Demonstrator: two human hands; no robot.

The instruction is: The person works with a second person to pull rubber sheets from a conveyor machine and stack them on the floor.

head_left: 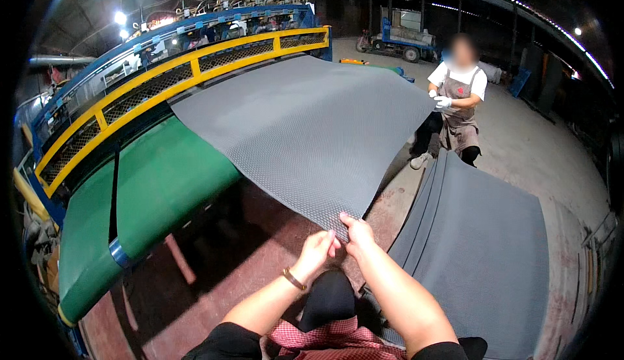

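Observation:
A large grey textured sheet [305,119] stretches from the machine toward me, its near corner hanging between my hands. My right hand [357,233] grips that corner, thumb on top and the other fingers hidden below. Just left of it, my left hand [316,251] is closed at the sheet's near edge, its fingers curled and thumb tip against the edge. At the far right corner a co-worker [460,93] in a checked apron and white gloves holds the same sheet.
A green conveyor belt [156,184] runs beneath the sheet, beside a blue machine with a yellow mesh guard rail [195,67]. To my right lies a stack of grey sheets [481,249]. Farther back stands a small blue cargo vehicle [406,38].

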